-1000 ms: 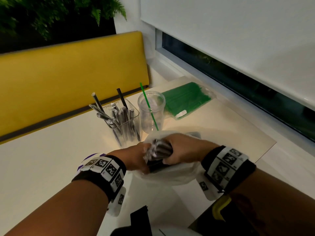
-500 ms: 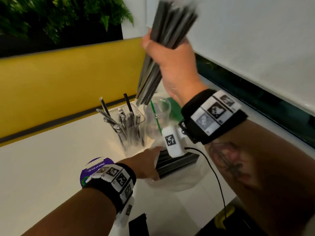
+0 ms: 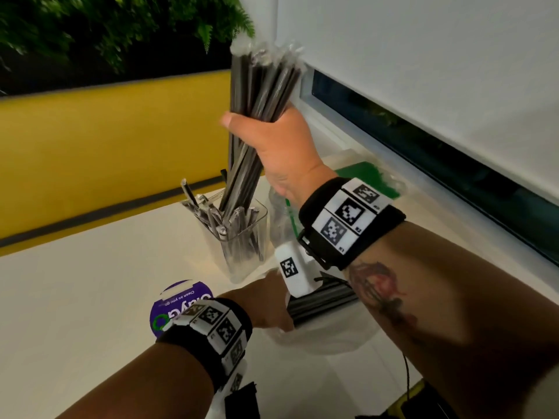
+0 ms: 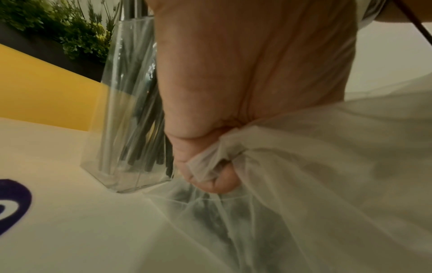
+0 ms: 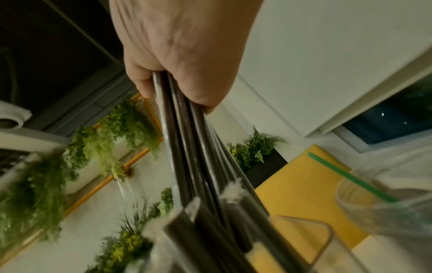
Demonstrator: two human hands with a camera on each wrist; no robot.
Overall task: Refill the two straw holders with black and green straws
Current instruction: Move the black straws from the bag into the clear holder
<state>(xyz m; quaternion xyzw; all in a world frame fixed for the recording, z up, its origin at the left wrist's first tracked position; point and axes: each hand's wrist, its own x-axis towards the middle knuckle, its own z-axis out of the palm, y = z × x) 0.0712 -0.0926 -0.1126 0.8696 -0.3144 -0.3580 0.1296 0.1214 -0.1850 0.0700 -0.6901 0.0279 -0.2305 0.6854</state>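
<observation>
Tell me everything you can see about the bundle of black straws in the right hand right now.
The bundle of black straws is a thick fistful of long, dark straws, each in a clear wrapper with crimped ends fanning out on top. The right hand grips it around the middle, nearly upright, tilted slightly. Its lower ends reach down into the clear square holder, among the wrapped straws already standing there. Motion blur hides finer detail.

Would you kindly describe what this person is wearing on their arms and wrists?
Both forearms are bare, with no sleeves. Each wrist carries a black band faced with white tiles printed with black square codes; the left band matches. A white coded block hangs under the right wrist, trailing a thin dark cable. The right forearm bears a tattoo.
</observation>
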